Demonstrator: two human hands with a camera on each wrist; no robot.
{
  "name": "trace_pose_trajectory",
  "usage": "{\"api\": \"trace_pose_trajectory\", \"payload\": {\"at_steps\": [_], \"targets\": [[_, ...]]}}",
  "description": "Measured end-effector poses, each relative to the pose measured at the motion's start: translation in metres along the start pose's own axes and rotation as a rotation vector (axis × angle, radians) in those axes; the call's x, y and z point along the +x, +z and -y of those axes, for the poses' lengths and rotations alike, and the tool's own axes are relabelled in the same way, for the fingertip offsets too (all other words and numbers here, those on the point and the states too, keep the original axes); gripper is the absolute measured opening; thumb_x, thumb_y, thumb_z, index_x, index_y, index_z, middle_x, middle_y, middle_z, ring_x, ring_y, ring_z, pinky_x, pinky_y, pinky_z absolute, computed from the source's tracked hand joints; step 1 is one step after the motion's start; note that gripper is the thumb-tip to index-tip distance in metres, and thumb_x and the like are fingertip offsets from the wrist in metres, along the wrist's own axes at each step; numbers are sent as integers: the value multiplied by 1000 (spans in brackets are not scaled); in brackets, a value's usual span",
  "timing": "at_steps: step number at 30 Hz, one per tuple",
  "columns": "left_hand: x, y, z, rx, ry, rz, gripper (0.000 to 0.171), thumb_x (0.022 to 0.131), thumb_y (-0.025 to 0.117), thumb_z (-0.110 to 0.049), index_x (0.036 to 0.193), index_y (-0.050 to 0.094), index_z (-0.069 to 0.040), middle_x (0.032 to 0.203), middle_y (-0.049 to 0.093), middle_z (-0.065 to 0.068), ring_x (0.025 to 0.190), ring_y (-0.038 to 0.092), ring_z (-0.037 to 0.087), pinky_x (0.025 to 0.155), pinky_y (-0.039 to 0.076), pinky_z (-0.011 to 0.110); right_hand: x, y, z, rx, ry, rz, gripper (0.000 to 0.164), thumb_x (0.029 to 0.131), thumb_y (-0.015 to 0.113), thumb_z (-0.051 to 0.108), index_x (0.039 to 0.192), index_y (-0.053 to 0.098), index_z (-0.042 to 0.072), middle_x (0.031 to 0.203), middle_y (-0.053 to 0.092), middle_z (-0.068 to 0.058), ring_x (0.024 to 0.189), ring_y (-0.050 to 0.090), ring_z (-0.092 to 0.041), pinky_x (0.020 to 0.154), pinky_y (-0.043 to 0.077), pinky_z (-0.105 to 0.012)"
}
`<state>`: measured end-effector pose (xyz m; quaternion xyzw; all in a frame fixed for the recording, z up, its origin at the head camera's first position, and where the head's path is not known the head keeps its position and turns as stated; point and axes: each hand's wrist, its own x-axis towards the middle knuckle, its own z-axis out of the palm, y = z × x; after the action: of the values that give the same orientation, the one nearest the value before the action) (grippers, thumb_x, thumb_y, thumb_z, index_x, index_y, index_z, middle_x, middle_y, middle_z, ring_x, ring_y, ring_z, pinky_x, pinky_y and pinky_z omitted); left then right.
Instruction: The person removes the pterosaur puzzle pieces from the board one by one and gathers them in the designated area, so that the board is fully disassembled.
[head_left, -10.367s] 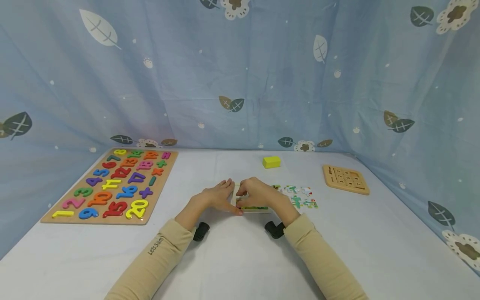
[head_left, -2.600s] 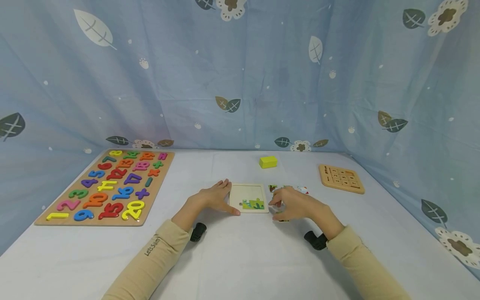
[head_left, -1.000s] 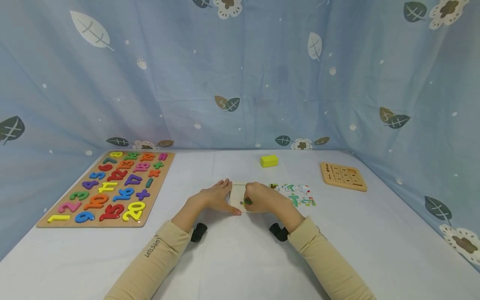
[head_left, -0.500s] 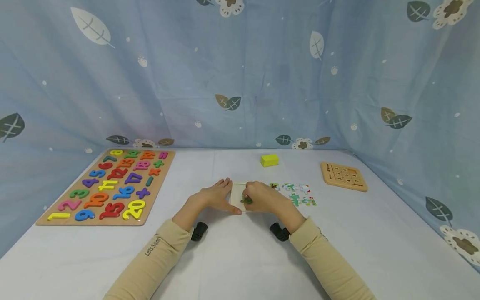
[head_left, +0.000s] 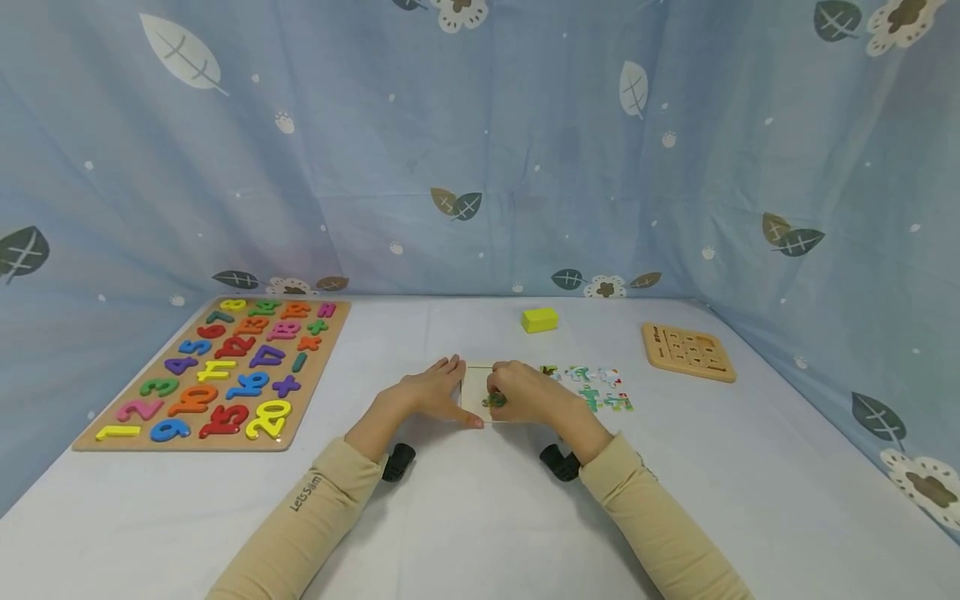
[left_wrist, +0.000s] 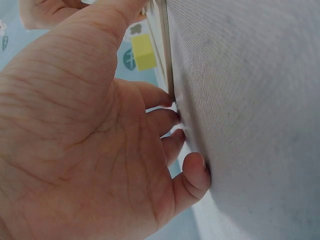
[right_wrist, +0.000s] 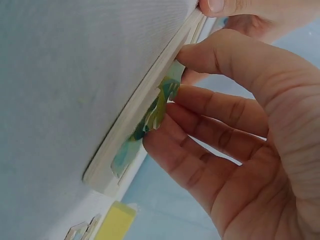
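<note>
A small pale wooden puzzle tray [head_left: 474,385] lies flat on the white tabletop, partly covered by my right hand. My left hand [head_left: 437,395] rests at the tray's left side, fingers extended, thumb at the near left corner; the left wrist view shows fingertips against the edge of the tray [left_wrist: 165,55]. Over the tray, my right hand [head_left: 528,393] pinches a green jigsaw piece [head_left: 495,400] between thumb and fingertips. In the right wrist view that green piece [right_wrist: 170,90] is tilted up from the tray, with another green-blue piece [right_wrist: 125,157] lying in it.
Several loose jigsaw pieces [head_left: 590,398] lie just right of the tray. A yellow block [head_left: 540,320] stands behind it. To the right is a wooden number-slide board [head_left: 688,352]; on the left lies a large board of coloured numbers [head_left: 315,392]. A blue patterned curtain [head_left: 360,150] encloses the table.
From the loose pieces at the right, my right hand has come left over the tray with a green jigsaw piece. In the last half second it barely shifts. My left hand stays at the tray.
</note>
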<state>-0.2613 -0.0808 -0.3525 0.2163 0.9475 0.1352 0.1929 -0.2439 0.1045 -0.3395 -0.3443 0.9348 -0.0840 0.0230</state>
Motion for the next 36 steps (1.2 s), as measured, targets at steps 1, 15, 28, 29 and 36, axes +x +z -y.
{"api": "trace_pose_trajectory", "payload": {"at_steps": [1, 15, 28, 29, 36], "targets": [[0, 0, 0, -1, 0, 0, 110, 80, 67, -62, 155, 10, -4, 163, 5, 13, 151, 7, 30, 112, 23, 62, 0, 0, 0, 5, -1, 5, 9, 80, 74, 8, 85, 70, 2, 79, 57, -3, 64, 43, -10, 59, 40, -22], [1, 0, 1, 5, 3, 5, 110, 80, 66, -62, 155, 9, -4, 163, 5, 13, 151, 7, 30, 112, 23, 62, 1, -1, -1, 0, -58, -26, 8, 77, 75, 7, 82, 71, 3, 79, 60, -3, 63, 48, -9, 59, 42, -20], [0, 1, 1, 4, -5, 20, 110, 80, 66, -61, 155, 8, -5, 163, 4, 13, 151, 6, 30, 112, 22, 63, 0, -1, -3, -15, -99, -97, 4, 73, 74, 8, 75, 72, 6, 74, 60, -1, 58, 44, -5, 55, 40, -16], [0, 1, 1, 3, -5, 20, 110, 80, 66, -61, 155, 8, -5, 163, 4, 12, 151, 6, 30, 112, 21, 63, 0, -1, -3, -13, -104, -100, 4, 73, 74, 8, 75, 72, 6, 74, 60, 0, 58, 44, -4, 55, 40, -16], [2, 1, 1, 12, -6, 20, 110, 81, 65, -63, 155, 8, -5, 163, 3, 12, 151, 5, 29, 113, 22, 61, 0, -1, -3, 1, -118, -101, 5, 74, 74, 8, 78, 73, 6, 75, 61, -1, 60, 48, -5, 57, 42, -16]]}}
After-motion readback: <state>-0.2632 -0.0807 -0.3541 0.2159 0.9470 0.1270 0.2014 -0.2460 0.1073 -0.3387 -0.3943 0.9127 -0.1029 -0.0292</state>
